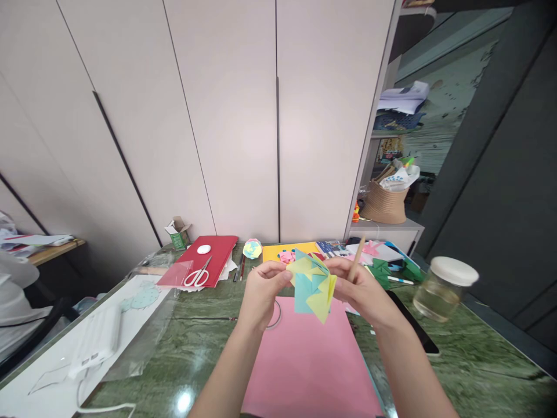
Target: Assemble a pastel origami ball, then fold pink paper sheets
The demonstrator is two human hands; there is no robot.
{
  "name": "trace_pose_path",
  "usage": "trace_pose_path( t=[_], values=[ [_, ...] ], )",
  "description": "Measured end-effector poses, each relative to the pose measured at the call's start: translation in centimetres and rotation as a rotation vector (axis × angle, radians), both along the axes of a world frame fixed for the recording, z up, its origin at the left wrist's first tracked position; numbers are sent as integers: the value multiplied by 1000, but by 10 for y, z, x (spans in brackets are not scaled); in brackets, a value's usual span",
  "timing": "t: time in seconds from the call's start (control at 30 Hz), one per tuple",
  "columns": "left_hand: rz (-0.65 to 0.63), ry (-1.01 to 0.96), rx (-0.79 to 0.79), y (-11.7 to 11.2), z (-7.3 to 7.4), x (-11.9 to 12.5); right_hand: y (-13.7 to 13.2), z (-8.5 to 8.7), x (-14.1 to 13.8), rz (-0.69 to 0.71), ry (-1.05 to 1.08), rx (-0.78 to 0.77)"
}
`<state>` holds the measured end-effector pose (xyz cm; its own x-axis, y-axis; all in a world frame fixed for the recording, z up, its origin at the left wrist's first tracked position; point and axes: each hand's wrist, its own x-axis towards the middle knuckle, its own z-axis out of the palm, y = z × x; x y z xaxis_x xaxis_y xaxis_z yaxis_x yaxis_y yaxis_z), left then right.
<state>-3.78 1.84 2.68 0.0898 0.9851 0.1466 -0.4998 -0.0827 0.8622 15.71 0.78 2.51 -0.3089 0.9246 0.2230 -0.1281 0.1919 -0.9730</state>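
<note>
A folded paper piece (pixel 311 284) in yellow and light blue, with several pointed flaps, is held up between my two hands. My left hand (pixel 266 290) pinches its left edge between thumb and fingers. At its upper right, my right hand (pixel 354 284) grips the paper and also has a thin wooden stick (pixel 357 255) pointing upward between its fingers. Below the hands lies a large pink sheet (pixel 308 366) on the green table (pixel 195 348). The fingertips behind the paper are hidden.
White-handled scissors (pixel 198 276) rest on a red folder (pixel 217 255) at the left. To the right stand a lidded jar of pale liquid (pixel 444 290) and a black phone (pixel 418 328). Along the back lie coloured paper pieces (pixel 287 256). A white power bank (pixel 98 339) with a cable is far left.
</note>
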Motion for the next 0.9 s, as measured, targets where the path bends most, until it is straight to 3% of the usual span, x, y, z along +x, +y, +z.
trace_pose_path(
  t=[0.23,0.47,0.9],
  values=[
    [-205,-64,-48,-2,-1,1,-3,6,1,-27,-1,10],
    [-302,-155,-92,-4,-4,8,0,5,-5,-104,-8,33],
    [-202,-127,-127,0,-10,11,0,3,-2,-100,42,-4]
  ],
)
